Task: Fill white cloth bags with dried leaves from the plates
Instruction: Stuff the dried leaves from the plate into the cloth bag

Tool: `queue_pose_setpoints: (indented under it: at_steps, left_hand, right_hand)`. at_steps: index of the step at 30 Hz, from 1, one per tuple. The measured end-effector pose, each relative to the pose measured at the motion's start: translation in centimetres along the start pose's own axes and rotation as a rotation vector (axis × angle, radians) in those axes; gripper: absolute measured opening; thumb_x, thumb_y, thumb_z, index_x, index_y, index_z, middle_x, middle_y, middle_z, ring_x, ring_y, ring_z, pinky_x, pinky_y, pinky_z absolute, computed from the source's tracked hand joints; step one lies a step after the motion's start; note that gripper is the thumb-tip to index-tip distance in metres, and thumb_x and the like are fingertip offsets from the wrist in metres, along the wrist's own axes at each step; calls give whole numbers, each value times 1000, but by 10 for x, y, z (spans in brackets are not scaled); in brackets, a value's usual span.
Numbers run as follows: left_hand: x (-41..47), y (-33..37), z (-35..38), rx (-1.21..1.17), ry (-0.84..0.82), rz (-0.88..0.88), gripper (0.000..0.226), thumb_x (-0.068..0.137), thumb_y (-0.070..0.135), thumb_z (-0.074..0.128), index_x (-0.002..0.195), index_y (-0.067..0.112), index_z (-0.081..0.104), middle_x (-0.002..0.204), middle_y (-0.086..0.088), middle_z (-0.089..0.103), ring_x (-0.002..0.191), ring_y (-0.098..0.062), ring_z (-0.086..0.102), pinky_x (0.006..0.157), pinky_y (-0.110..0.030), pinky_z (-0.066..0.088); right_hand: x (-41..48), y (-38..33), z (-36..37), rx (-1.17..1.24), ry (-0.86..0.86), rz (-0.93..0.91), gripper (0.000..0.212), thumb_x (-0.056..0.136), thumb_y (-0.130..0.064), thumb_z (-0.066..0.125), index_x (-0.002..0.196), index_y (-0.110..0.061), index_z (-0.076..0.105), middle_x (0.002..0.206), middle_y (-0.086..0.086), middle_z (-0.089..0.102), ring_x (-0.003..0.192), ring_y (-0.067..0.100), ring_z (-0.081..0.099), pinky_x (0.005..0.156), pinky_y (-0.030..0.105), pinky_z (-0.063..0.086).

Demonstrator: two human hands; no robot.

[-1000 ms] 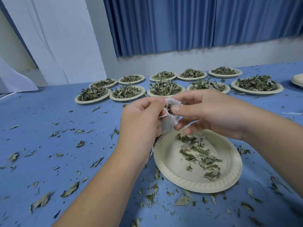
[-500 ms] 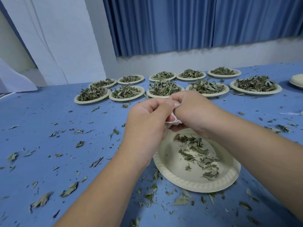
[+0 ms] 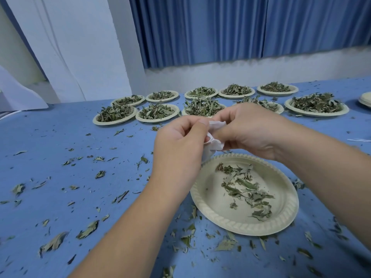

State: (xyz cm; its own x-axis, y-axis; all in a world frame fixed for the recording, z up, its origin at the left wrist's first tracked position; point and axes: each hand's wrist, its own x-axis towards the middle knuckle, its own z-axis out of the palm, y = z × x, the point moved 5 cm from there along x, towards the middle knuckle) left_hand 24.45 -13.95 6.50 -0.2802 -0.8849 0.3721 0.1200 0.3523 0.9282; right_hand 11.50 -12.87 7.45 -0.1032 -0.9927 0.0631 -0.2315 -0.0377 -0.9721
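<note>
A small white cloth bag (image 3: pixel 214 142) hangs between both hands, just above the far rim of a cream paper plate (image 3: pixel 212 205). My left hand (image 3: pixel 178 145) pinches the bag's left side with thumb and fingers. My right hand (image 3: pixel 249 131) grips its top and right side; most of the bag is hidden by the fingers. A thin scatter of dried green leaves (image 3: pixel 247 189) lies on the plate below.
Several paper plates heaped with dried leaves (image 3: pixel 156 112) stand in two rows at the back of the blue table. A stack of bare plates (image 3: pixel 366 99) sits at the far right. Loose leaf bits (image 3: pixel 88 230) litter the cloth on the left and front.
The bag's open mouth with leaves showing a second ago is now bunched up between the fingers. Both hands stay close together over the plate's far rim.
</note>
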Motion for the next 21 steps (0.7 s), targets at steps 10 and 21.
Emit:
queue_pose_setpoints:
  at_steps: [10,21]
  left_hand:
    - [0,2,-2,123,4,57,25,93,14,58,70,17,68,54,11,58,42,-5,46,44,-19,35]
    - [3,1,-12,419,91,233,20,96,25,55,78,27,65,73,8,64,68,-11,58,65,-30,49]
  right_hand:
    - [8,9,0,-397,256,-80,8,76,-9,63,69,-12,62,62,5,58,57,17,49,55,30,39]
    - [-51,35,-30,-944,-45,-186,47,78,-62,53,119,-40,61,112,-27,56,97,-12,49,87,18,42]
